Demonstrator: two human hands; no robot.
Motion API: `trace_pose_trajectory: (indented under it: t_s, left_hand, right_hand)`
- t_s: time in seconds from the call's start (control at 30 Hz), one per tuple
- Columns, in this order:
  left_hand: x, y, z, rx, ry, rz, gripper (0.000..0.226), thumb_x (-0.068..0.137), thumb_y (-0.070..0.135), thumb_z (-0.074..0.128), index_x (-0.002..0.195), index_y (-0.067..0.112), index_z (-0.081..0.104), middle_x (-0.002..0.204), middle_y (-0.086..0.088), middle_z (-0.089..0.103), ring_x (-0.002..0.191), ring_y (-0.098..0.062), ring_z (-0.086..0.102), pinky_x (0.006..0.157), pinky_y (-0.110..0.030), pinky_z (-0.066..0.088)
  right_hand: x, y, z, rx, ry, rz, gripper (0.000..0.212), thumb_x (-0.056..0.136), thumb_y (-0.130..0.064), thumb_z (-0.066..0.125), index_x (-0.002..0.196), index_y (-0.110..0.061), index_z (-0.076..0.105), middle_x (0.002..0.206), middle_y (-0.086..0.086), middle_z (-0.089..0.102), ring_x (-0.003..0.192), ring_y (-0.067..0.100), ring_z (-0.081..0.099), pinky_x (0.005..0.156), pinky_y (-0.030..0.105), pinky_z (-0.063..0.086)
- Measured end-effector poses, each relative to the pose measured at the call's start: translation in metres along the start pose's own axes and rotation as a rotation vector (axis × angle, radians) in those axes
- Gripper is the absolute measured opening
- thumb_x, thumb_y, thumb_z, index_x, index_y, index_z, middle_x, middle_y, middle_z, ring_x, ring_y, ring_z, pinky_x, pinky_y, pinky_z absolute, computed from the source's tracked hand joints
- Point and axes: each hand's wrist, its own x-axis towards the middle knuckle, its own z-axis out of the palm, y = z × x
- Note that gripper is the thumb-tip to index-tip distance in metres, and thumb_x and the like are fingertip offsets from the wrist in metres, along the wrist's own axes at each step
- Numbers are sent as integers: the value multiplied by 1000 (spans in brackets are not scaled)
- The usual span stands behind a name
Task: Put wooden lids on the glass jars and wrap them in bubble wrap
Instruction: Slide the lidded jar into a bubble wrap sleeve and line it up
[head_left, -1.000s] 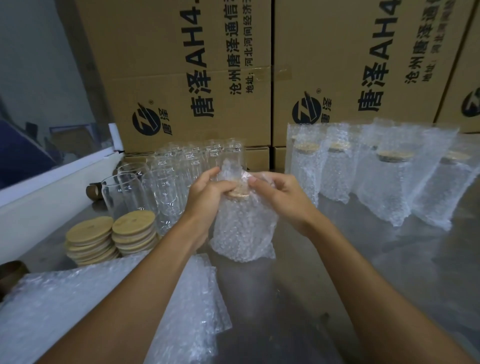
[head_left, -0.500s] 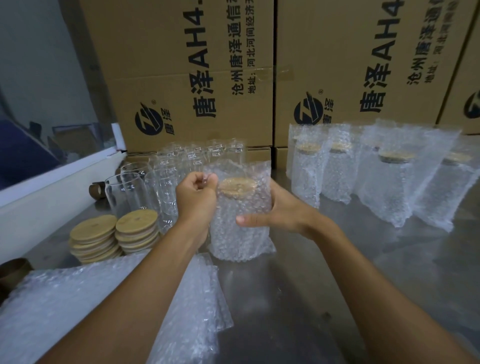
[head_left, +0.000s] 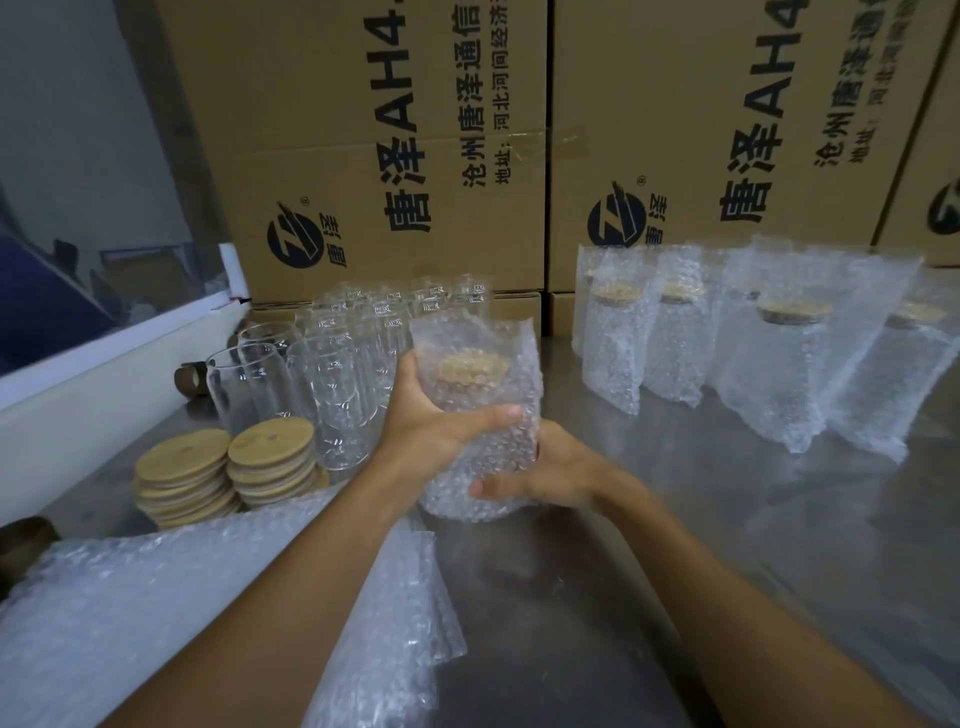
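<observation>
A glass jar with a wooden lid sits inside a bubble wrap bag (head_left: 480, 415) at the middle of the steel table. My left hand (head_left: 436, 431) grips the bag's left side, thumb lying across its front. My right hand (head_left: 545, 475) cups the lower right of the bag, fingers curled round its base. Several bare glass jars (head_left: 332, 384) stand behind to the left. Two stacks of wooden lids (head_left: 228, 473) lie in front of them. Several wrapped, lidded jars (head_left: 748, 353) stand in a row at the right.
A pile of flat bubble wrap bags (head_left: 182, 613) lies at the near left. Large printed cardboard boxes (head_left: 389, 156) wall off the back. A white ledge (head_left: 104, 364) borders the left. The steel table (head_left: 779, 545) stretches to the right.
Both hands have dropped from the bag's top to its body. The left now wraps the side, the right has slid down to the base, and the bag's mouth stands open above the lid.
</observation>
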Motion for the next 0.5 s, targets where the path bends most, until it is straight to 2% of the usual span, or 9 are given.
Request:
trace_pose_trajectory:
  t_s: [0.03,0.1,0.2,0.3,0.4,0.47,0.5]
  left_hand:
    - [1,-1,2,21,41,18,95,43,41,99,121,36,46,108,17,64,96,-1,64,74,-20,52]
    - [3,1,5,-10,112,13,89,43,43,96,119,34,48,107,14,65,95,-6,66,78,-28,56]
    - [8,9,7,-119,196,1,86,44,43,94,118,32,51,106,10,68,91,-10,70,80,-39,61]
    - [10,19,13,-138,222,25,74,51,41,95,110,35,51,107,10,68,92,-11,70,81,-41,61]
    - [9,27,23,-109,177,69,79,55,43,94,119,32,49,118,8,66,104,-15,67,91,-44,57]
    - [7,29,33,-81,155,94,90,58,47,93,130,31,42,130,10,58,115,-11,60,96,-36,53]
    - [4,30,38,-71,155,114,90,60,49,92,130,35,37,128,16,54,112,-2,57,92,-25,49]
  right_hand:
    - [-1,0,0,2,-9,1,56,75,-20,91,120,-36,62,115,-18,72,107,-6,66,84,10,51]
    - [-2,0,-1,26,-22,4,65,73,-23,92,127,-37,58,119,-21,70,110,-8,64,86,9,49]
    - [-2,4,-3,87,-2,-1,79,69,-19,94,137,-28,54,126,-13,69,117,2,64,97,22,53]
    - [-2,9,-7,152,78,-34,72,68,-15,94,130,-29,58,119,-14,72,111,4,68,88,20,56]
    - [-1,13,-8,160,167,-90,69,64,-20,93,124,-27,60,114,-17,73,107,3,69,82,13,53]
    - [-1,16,-9,173,241,-104,68,62,-23,92,122,-25,62,111,-16,74,104,3,70,80,13,53]
    - [-1,19,-10,182,282,-107,66,61,-23,91,121,-24,63,110,-16,75,103,3,71,79,14,53]
